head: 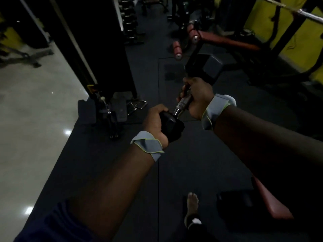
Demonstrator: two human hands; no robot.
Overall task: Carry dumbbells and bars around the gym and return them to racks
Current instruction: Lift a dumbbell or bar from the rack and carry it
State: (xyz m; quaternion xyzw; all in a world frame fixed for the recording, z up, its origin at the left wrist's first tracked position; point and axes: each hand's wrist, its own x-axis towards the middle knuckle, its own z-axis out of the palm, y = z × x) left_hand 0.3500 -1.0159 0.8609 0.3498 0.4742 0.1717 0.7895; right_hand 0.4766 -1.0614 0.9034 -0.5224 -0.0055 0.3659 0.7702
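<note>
Both hands on one hex dumbbell (pixel 195 79), held out over the black floor mat (pixel 122 163): right hand (pixel 197 96) wraps the handle, left hand (pixel 157 123) cups the near head (grey wristbands on both).

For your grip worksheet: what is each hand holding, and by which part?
One dumbbell: left hand grips its near head, right hand grips the handle.

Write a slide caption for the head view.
Right hand grips the chrome handle of a black hexagonal dumbbell; left hand holds its near head above dark floor mats.
</note>
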